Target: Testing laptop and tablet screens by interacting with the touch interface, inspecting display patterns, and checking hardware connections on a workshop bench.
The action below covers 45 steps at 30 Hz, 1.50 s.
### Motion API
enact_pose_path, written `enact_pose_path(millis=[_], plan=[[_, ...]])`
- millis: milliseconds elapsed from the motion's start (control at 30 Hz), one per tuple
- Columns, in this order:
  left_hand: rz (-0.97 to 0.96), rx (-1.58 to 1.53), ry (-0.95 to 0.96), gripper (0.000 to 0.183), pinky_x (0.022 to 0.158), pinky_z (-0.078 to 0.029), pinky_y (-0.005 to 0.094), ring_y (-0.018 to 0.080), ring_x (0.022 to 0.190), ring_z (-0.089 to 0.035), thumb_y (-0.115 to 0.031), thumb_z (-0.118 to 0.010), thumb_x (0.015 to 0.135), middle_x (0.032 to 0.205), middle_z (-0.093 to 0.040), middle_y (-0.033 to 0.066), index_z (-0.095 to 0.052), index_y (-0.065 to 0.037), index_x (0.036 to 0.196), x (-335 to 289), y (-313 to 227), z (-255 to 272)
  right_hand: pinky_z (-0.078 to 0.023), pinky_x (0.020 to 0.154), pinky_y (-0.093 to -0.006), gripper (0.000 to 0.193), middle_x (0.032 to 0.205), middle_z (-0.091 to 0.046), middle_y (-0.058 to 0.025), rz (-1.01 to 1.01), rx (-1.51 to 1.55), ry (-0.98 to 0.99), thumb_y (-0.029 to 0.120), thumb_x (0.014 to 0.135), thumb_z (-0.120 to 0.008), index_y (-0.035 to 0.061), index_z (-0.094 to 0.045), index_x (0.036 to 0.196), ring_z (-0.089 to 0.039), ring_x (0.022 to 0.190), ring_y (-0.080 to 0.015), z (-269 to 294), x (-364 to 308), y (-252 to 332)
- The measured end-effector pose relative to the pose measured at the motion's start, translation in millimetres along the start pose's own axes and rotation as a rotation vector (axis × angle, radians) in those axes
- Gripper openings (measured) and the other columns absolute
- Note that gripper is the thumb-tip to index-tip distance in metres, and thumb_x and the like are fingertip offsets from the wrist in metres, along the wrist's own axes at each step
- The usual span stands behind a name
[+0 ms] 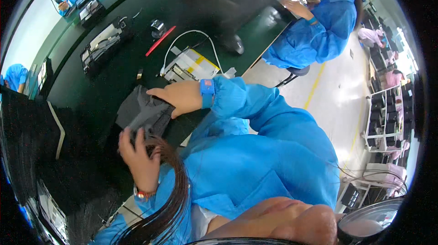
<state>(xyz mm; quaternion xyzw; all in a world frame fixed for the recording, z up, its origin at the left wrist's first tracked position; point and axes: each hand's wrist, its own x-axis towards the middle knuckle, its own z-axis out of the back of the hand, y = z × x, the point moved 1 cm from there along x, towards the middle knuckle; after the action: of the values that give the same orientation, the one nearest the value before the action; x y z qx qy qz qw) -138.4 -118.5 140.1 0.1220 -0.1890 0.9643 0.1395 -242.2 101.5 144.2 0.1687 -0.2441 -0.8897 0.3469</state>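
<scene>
A dark grey, flat-faced piece (145, 110) with lighter, smeared bands across it lies at the table edge; its exact kind cannot be made out. My right hand (182, 96), with a blue wrist strap, reaches over its right side. The index finger lies on its upper edge, the thumb is down at its near side, and the other fingers are hidden. At its lower edge is my left hand (140, 158), wearing a red-banded wristband. Its fingers are spread and slightly bent, close to the piece; whether they touch it cannot be told. Hair partly covers this hand.
Beyond my right hand lies a flat unit with yellow tape (194, 64), looped by a white cable (200, 32). A red stick (160, 41), a computer mouse (238, 44) and an electronic assembly (105, 42) rest on the dark green table (132, 73). A co-worker (319, 30) sits nearby.
</scene>
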Motion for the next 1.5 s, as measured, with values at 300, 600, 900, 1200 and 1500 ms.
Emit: enact_pose_path(millis=[300,600,900,1200,1500], plan=[[-0.327,0.007,0.097,0.05,0.103,-0.027,0.0491,0.0337,0.123,-0.035,-0.012,-0.066,0.072,0.13,-0.042,0.0134,-0.052,-0.013,0.12,48,-24,-43,-0.048,0.063,-0.0338,0.078,0.081,-0.062,-0.0117,0.019,0.137,0.278,0.015,0.071,-0.066,0.0137,-0.028,0.138,-0.062,0.074,-0.0225,22,15,-28],[-0.342,0.068,0.128,0.045,0.103,-0.029,0.0498,0.0327,0.124,-0.036,-0.008,-0.058,0.076,0.13,-0.044,0.0121,-0.055,-0.021,0.119,43,10,-44,-0.047,0.064,-0.0301,0.057,0.084,-0.062,-0.0099,0.091,0.101,0.295,0.021,0.078,-0.062,0.0072,-0.041,0.13,-0.059,0.075,-0.0175,47,33,-50],[-0.322,-0.092,0.078,0.037,0.099,-0.036,0.0451,0.032,0.115,-0.046,-0.015,-0.065,0.075,0.12,-0.051,0.0125,-0.057,-0.011,0.111,69,-7,-36,-0.046,0.055,-0.0225,0.024,0.075,-0.062,-0.0039,-0.046,0.354,0.376,0.021,0.083,-0.063,-0.001,-0.062,0.094,-0.056,0.061,-0.0087,66,42,-85],[-0.208,-0.307,-0.024,0.022,0.067,-0.048,0.0395,0.0321,0.08,-0.058,-0.015,-0.063,0.077,0.086,-0.06,0.0126,-0.059,-0.005,0.096,121,-43,-96,-0.045,0.05,-0.0212,0.021,0.074,-0.063,-0.0037,-0.172,0.492,0.384,0.018,0.081,-0.064,0.0,-0.063,0.092,-0.053,0.054,-0.0077,48,41,-94],[-0.129,-0.188,0.007,0.011,0.066,-0.046,0.0395,0.0296,0.075,-0.058,-0.016,-0.063,0.076,0.077,-0.062,0.0106,-0.064,-0.005,0.079,107,-37,-90,-0.053,0.057,-0.0252,0.02,0.078,-0.065,-0.0112,-0.14,0.542,0.396,0.01,0.082,-0.06,-0.0047,-0.06,0.095,-0.064,0.066,-0.0152,44,33,-97]])
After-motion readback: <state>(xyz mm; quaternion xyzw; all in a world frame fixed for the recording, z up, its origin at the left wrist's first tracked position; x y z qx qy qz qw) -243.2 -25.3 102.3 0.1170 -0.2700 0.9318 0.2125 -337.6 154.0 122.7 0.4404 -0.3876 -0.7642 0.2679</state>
